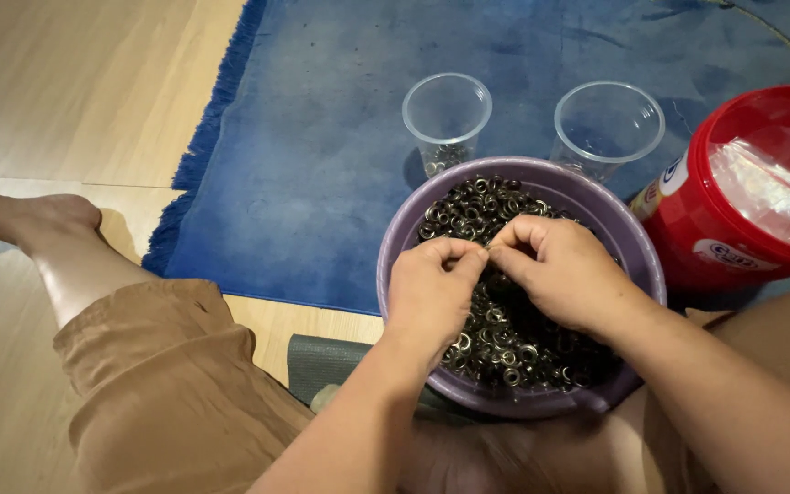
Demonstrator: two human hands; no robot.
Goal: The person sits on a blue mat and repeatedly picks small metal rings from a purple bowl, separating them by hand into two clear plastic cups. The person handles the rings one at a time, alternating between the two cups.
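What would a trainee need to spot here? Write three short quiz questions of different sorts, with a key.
1. True or false: both hands, the left hand and the right hand, meet fingertip to fingertip over the purple bowl.
2. Which of the clear cups has a few metal rings in its bottom?
A. the left cup
B. the right cup
C. neither
3. Fill in: the red bucket stands to the ___ of the bowl, as the camera sees it.

Key
1. True
2. A; the right cup looks empty
3. right
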